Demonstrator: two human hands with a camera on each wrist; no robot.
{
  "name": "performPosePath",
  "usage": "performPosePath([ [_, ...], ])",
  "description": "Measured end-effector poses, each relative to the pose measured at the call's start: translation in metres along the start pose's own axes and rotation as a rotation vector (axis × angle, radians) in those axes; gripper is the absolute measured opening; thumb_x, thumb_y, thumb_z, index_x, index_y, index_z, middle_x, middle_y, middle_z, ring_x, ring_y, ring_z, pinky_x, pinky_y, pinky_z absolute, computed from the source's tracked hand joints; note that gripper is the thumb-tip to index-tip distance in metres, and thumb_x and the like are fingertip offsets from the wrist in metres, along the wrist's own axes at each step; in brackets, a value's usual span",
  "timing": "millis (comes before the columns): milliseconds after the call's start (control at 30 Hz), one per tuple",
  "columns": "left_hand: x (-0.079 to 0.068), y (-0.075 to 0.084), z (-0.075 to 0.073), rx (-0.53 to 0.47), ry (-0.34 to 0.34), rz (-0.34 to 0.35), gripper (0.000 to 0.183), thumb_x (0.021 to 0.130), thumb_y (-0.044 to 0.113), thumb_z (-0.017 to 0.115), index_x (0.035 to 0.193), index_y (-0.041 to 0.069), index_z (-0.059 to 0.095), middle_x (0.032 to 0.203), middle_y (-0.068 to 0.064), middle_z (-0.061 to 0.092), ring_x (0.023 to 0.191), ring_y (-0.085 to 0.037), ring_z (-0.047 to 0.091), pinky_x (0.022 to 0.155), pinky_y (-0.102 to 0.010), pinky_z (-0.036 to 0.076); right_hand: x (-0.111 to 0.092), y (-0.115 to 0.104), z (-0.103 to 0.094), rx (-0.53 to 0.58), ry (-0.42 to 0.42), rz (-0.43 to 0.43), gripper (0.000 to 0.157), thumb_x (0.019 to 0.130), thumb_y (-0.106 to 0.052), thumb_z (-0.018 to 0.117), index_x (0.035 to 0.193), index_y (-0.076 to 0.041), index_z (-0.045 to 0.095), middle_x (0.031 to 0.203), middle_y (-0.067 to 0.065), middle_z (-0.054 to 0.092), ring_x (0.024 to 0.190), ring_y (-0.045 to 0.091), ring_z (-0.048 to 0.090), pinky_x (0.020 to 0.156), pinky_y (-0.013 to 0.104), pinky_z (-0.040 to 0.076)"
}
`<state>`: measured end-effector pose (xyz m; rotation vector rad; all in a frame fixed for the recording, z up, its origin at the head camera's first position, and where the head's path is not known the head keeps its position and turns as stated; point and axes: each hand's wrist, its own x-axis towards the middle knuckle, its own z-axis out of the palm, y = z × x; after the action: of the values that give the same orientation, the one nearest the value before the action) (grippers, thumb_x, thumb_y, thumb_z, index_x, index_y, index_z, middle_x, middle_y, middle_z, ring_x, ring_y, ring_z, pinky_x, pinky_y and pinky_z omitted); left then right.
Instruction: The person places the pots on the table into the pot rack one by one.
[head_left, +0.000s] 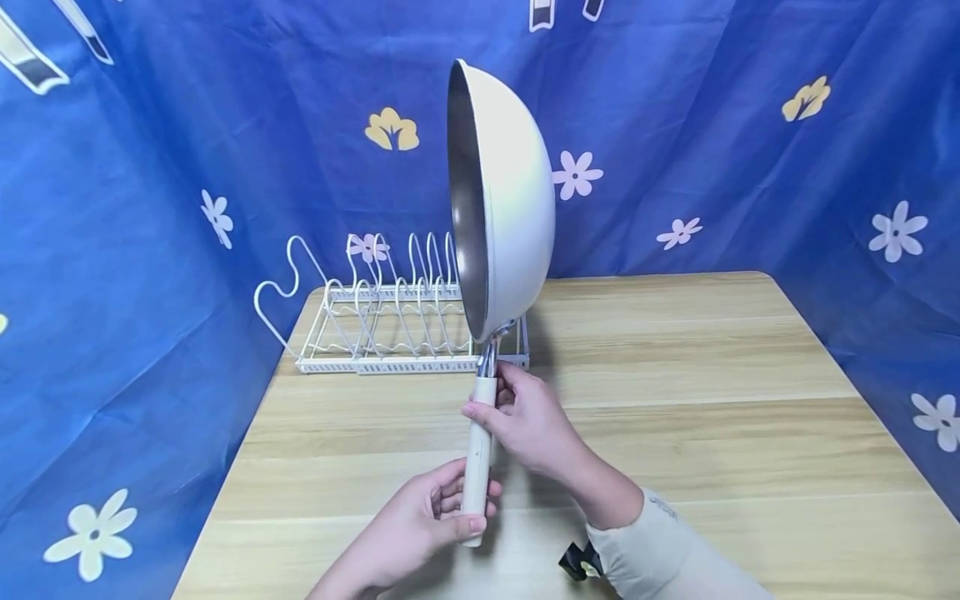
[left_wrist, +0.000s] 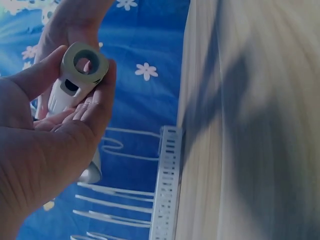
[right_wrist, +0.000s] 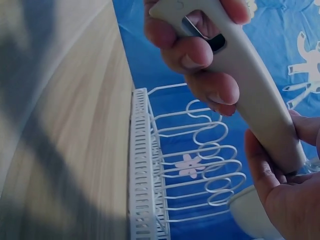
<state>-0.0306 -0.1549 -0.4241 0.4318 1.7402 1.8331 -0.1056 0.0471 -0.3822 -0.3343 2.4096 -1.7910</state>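
Note:
A white wok (head_left: 517,192) with a dark grey inside is held up on edge over the table, its bowl facing left and its handle (head_left: 478,467) pointing down toward me. With thumb and fingers my left hand (head_left: 416,517) grips the handle's lower end. My right hand (head_left: 536,421) pinches the same handle higher up, just below the metal neck. In the left wrist view the handle's end (left_wrist: 82,65) shows a round hole. The right wrist view has both hands around the cream handle (right_wrist: 250,80). Behind the wok stands a white wire rack (head_left: 405,325), partly hidden by it.
The rack, with several upright loops, sits at the back left of the wooden table (head_left: 675,400). Blue patterned cloth (head_left: 660,125) hangs behind and at both sides. A small black object (head_left: 579,562) is beside my right sleeve (head_left: 660,550).

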Motion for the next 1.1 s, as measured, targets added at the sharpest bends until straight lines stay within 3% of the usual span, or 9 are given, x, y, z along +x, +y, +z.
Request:
performPosePath([
  [333, -0.008, -0.004, -0.022, 0.038, -0.037, -0.009, 0.065, 0.103, 0.007, 0.071, 0.154, -0.018, 0.04, 0.136, -0.037, 0.064, 0.12, -0.01, 0.074, 0.099, -0.022, 0.062, 0.009, 0.004, 0.018, -0.03, -0.002, 0.039, 0.033, 0.091, -0.026, 0.089, 0.111, -0.008, 0.069, 0.092, 0.005, 0.07, 0.075, 0.014, 0.064, 0.064, 0.024, 0.058],
  [567, -0.008, -0.012, -0.032, -0.065, -0.097, 0.0, 0.061, 0.103, 0.002, 0.068, 0.149, -0.024, 0.038, 0.132, -0.006, 0.071, 0.119, -0.009, 0.075, 0.1, -0.024, 0.063, 0.016, 0.011, 0.026, -0.074, 0.014, 0.07, 0.032, 0.091, -0.03, 0.089, 0.109, -0.012, 0.07, 0.087, 0.001, 0.066, 0.073, 0.013, 0.058, 0.061, 0.022, 0.052],
  [833, -0.003, -0.025, -0.038, -0.153, -0.155, 0.019, 0.059, 0.104, -0.002, 0.064, 0.147, -0.029, 0.034, 0.131, 0.0, 0.072, 0.117, -0.007, 0.075, 0.101, -0.025, 0.063, 0.021, 0.027, 0.032, -0.006, -0.005, 0.107, 0.032, 0.093, -0.027, 0.087, 0.111, -0.008, 0.071, 0.085, 0.001, 0.066, 0.072, 0.013, 0.058, 0.06, 0.021, 0.05],
  [1100, 0.001, -0.028, -0.041, -0.146, -0.16, 0.009, 0.058, 0.104, -0.001, 0.064, 0.147, -0.028, 0.035, 0.129, 0.003, 0.072, 0.116, -0.006, 0.075, 0.1, -0.025, 0.063, 0.026, 0.038, 0.034, 0.009, -0.008, 0.127, 0.031, 0.094, -0.028, 0.086, 0.11, -0.006, 0.07, 0.082, -0.001, 0.064, 0.07, 0.012, 0.055, 0.06, 0.021, 0.047],
])
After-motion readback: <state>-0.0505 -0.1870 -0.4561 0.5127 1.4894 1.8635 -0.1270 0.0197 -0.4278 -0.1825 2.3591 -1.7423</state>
